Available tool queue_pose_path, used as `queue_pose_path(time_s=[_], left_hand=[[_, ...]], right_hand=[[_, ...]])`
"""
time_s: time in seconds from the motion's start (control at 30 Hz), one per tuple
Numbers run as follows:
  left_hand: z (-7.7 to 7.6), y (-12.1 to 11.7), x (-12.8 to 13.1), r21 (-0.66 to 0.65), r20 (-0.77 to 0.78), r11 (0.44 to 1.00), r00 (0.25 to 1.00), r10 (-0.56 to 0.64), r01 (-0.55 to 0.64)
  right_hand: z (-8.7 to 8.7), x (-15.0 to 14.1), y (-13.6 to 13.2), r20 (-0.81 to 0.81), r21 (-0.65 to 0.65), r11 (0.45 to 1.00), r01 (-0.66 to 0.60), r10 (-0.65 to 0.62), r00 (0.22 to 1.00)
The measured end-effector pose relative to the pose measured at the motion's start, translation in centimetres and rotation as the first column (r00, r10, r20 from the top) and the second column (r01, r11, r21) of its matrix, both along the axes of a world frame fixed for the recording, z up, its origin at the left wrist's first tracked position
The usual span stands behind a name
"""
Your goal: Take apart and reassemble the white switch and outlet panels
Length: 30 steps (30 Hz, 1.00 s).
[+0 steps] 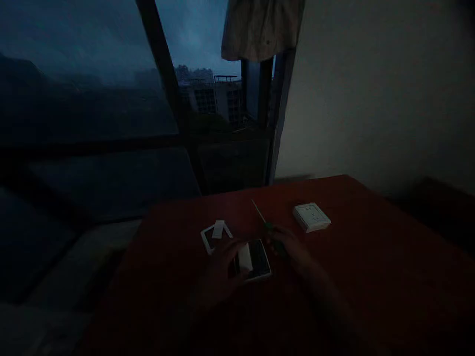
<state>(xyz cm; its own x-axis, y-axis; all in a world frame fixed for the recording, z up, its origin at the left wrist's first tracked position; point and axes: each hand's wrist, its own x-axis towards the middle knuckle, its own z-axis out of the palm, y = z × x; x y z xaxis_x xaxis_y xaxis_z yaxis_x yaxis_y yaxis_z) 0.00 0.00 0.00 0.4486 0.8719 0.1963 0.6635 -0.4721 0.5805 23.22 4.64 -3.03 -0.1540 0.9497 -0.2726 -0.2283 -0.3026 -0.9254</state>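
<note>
My right hand (287, 243) is closed around the green handle of a screwdriver (267, 226), whose thin shaft points up and away to the left. My left hand (222, 269) grips a square wall switch (260, 259) from its left side, thumb at the near edge and fingers at the far edge. The switch has a white rim, a dark inside and one pale rocker key (245, 258). Just beyond my left hand lies a white square frame (205, 241), with a small white plate (218, 229) resting across it. Dim light hides fine detail.
To the right on the red table (356, 237) sits a white socket panel (311, 216), seemingly wrapped in clear film. A dark-framed window (189, 148) stands behind the table's left and far edges. A pale wall (371, 99) rises at the back right.
</note>
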Motion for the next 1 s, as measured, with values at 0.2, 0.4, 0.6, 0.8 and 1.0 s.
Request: queue_pose_path(time_s=[0.2,0.4,0.6,0.8,1.0], left_hand=[[-0.7,-0.2,0.3,-0.011,0.023,1.000,1.000,0.007,-0.007],[-0.6,-0.6,1.2,-0.053,0.136,0.996,0.987,0.082,-0.075],[-0.6,-0.6,1.4,-0.112,0.192,0.990,0.976,0.105,-0.085],[-1.5,-0.3,1.8,-0.133,0.250,0.980,0.951,0.181,-0.151],[-1.8,-0.4,2.1,-0.139,0.206,0.976,0.959,0.196,-0.169]], right_hand=[[0.2,-0.2,-0.3,0.007,-0.002,1.000,-0.007,0.007,1.000],[0.5,-0.3,-0.6,0.040,-0.010,1.000,-0.007,0.007,0.999],[0.8,-0.5,-1.0,0.063,0.018,0.999,-0.047,0.046,0.997],[0.8,-0.6,-1.2,0.082,0.010,0.999,-0.046,0.045,0.996],[0.6,-0.6,-1.2,0.083,0.000,0.998,-0.056,0.056,0.995]])
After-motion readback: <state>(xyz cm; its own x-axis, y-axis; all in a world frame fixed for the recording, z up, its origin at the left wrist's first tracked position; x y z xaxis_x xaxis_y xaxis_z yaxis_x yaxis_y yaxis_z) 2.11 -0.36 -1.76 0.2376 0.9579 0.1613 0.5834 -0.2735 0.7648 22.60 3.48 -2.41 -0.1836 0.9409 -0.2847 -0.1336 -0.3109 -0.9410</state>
